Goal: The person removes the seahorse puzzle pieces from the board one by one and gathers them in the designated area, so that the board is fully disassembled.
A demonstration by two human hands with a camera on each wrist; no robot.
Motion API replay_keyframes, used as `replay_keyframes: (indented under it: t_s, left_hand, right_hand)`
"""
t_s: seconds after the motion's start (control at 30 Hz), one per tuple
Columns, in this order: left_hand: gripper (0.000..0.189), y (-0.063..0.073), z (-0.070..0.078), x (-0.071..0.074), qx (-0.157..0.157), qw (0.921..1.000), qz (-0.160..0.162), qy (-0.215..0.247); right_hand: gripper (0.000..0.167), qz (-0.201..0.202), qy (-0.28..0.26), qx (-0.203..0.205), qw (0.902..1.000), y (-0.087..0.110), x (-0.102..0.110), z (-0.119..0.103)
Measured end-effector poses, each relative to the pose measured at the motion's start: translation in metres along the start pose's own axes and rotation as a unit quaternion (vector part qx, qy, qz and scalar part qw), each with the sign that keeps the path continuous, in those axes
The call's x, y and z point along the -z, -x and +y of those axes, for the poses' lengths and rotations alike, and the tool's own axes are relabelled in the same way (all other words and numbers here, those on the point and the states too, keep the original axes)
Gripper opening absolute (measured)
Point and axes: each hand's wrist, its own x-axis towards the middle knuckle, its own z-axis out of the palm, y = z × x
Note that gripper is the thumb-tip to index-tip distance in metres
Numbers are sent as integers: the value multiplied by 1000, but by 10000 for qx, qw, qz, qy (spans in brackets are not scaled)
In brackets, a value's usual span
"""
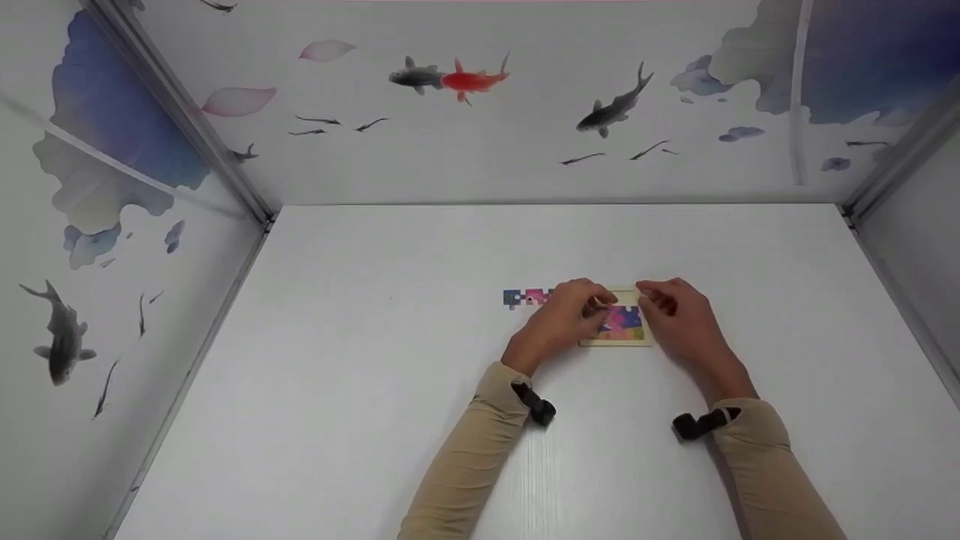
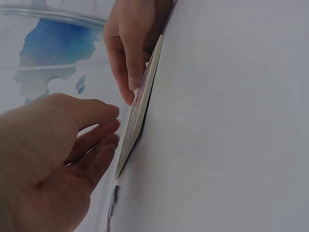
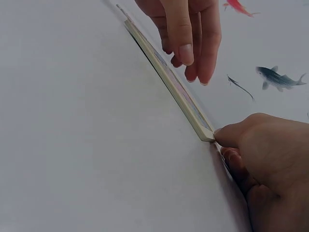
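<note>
A shallow cream puzzle tray (image 1: 616,343) lies on the table, its lower part filled with colourful jigsaw pieces (image 1: 622,321) and a bare cream strip along its top. My left hand (image 1: 568,309) hovers over the tray's left side, fingers loosely bent; in the left wrist view nothing shows between the thumb and fingers (image 2: 99,113). At the tray's right edge, my right hand (image 1: 686,319) holds the frame near its upper corner. In the right wrist view its thumb (image 3: 231,134) touches the tray's corner and the other fingers curl below, partly hidden.
Linked loose jigsaw pieces (image 1: 525,298) lie left of the tray, partly covered by my left hand. The white table (image 1: 337,360) is bounded by a back wall (image 1: 525,165) and side walls with fish prints. Each wrist carries a black camera mount (image 1: 536,405).
</note>
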Motion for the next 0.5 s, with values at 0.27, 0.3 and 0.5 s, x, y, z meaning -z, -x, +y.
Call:
replay_keyframes:
  t_s: [0.27, 0.3, 0.5]
  left_hand:
    - [30, -6, 12, -12, 105, 9985, -149, -518]
    - [31, -6, 13, -13, 148, 9978, -148, -627]
    - [32, -6, 15, -22, 364, 9951, 59, -920]
  right_hand:
    - [35, 47, -72, -32, 10000, -1, 0, -3]
    - [35, 34, -75, -37, 10000, -1, 0, -3]
    - [36, -16, -33, -20, 10000, -1, 2, -2]
